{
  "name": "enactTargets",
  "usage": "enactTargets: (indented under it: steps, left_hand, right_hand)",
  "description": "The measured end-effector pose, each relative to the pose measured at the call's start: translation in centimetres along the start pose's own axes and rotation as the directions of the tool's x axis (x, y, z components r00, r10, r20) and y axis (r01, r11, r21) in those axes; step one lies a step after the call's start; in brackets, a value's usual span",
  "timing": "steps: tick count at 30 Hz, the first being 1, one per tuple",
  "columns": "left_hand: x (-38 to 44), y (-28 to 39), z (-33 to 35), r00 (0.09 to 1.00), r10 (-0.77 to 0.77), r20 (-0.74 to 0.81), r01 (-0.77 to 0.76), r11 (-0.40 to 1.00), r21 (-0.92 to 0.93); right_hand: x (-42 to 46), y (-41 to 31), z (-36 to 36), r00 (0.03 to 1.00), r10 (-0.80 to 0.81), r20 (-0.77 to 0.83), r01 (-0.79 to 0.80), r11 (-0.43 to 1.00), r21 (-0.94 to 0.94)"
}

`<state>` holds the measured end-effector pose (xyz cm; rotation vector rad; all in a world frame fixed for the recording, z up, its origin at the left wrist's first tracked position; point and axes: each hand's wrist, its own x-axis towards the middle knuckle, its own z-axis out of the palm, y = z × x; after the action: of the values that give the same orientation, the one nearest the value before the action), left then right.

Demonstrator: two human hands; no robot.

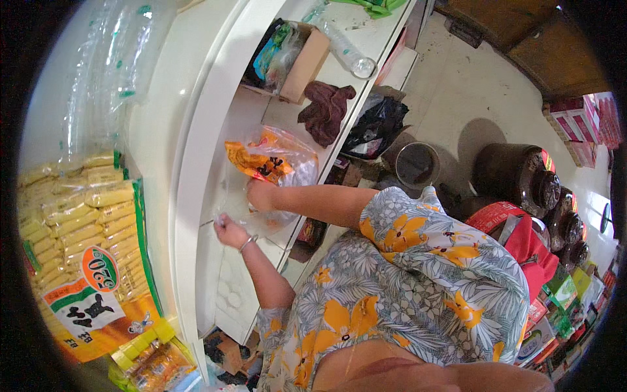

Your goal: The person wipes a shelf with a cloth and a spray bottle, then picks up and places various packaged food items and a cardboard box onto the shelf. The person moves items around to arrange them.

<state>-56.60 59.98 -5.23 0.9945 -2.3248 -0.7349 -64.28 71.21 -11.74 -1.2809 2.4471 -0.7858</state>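
On the white lower shelf lies a clear plastic bag [302,164] with orange printed packaging [264,161] and dark lettering. My right hand [262,195] is closed at its near edge, and its fingertips are partly hidden. My left hand [231,232], with a metal bracelet on the wrist, is just below and to the left. Between its thumb and fingers is a small whitish, see-through bit [219,220], too small to name. A crumpled brown cloth [325,112] lies beyond the bag.
A cardboard box [306,63] of plastic bags and a clear plastic bottle [350,54] stand farther along the shelf. The raised white counter [188,196] holds large packs of yellow-wrapped snacks [93,215]. Behind are a bin [417,164] and dark glazed jars [509,174].
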Motion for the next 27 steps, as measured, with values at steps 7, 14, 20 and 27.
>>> enactTargets:
  steps: [7,14,20,27]
  left_hand:
    - [0.3,-0.1,-1.8,0.997,0.011,-0.081,-0.035,0.952,-0.304]
    - [-3.5,5.8,-3.7,0.849,0.517,-0.108,-0.471,0.833,0.291]
    - [-8.7,11.9,-1.8,0.651,0.707,0.276,-0.754,0.643,0.132]
    - [-10.3,10.9,1.3,0.605,0.605,0.518,-0.711,0.703,0.009]
  right_hand:
    - [-3.0,-1.0,-3.0,0.923,-0.049,-0.38,0.067,0.997,0.033]
    - [-12.4,15.3,-19.7,0.788,0.214,-0.578,0.121,0.866,0.485]
    - [-21.0,43.1,-25.9,0.102,0.759,-0.644,-0.818,0.432,0.38]
    - [-24.4,57.5,-31.1,-0.078,0.845,-0.529,-0.807,0.257,0.531]
